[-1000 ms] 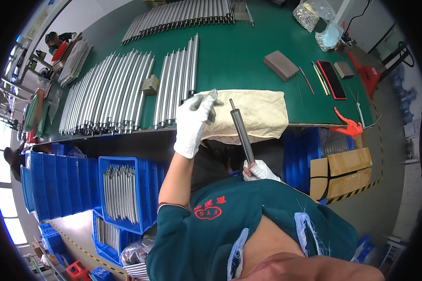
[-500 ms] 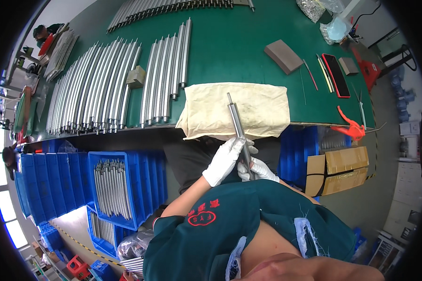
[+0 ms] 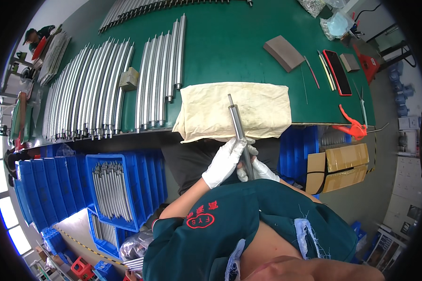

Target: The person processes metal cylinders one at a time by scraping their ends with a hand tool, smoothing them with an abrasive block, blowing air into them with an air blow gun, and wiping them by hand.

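Note:
A steel rod [image 3: 237, 122] with a thin stepped tip leans from my chest out over the table's front edge. My left hand [image 3: 225, 161], in a white glove, is closed around its middle. Lower down, my right hand [image 3: 255, 166], also gloved, wraps the rod's near part; some of its fingers are hidden behind the rod. Beneath the rod's far end lies a folded cream cloth [image 3: 267, 105]. Left of the cloth, several similar rods [image 3: 152, 82] lie side by side on the green table [image 3: 220, 51].
A bigger row of rods [image 3: 86, 89] with a small block [image 3: 129, 78] beside it lies at left. On the right are a brown block [image 3: 283, 54], a red-edged phone [image 3: 337, 72] and orange-handled pliers [image 3: 351, 125]. Blue crates [image 3: 145, 187] and a cardboard box [image 3: 344, 164] stand below.
The view has shifted slightly, with the rods at left appearing a little farther left. Both hands keep hold of the rod; the right hand's fingers have moved a little along it.

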Available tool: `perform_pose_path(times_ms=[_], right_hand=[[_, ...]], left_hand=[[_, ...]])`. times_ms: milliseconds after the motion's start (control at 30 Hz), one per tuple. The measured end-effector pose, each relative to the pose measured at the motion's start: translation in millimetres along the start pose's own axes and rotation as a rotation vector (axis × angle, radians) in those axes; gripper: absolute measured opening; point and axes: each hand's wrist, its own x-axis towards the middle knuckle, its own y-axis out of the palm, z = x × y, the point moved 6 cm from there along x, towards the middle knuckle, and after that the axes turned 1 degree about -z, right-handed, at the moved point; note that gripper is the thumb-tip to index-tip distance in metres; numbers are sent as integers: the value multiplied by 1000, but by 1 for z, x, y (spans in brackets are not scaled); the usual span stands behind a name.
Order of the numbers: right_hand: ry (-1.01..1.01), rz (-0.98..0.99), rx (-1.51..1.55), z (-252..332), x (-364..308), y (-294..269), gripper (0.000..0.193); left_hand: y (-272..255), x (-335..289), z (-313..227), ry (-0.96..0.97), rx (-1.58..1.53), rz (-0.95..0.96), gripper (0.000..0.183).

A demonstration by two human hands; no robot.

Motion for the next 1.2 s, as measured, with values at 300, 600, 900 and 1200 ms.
perform_pose_path(times_ms=[300, 600, 900, 1200], right_hand=[[-16, 74, 53, 1, 0, -7, 45], [-92, 50, 9, 3, 2, -7, 47], [-74, -57, -82, 3, -1, -4, 49], [-210, -9, -43, 12, 0, 8, 41]], left_hand=[[2, 1, 1, 4, -1, -12, 38], [3, 1, -5, 46, 94, -33, 41], [5, 4, 3, 10, 5, -17, 39], [8, 1, -3, 1, -56, -61, 36]])
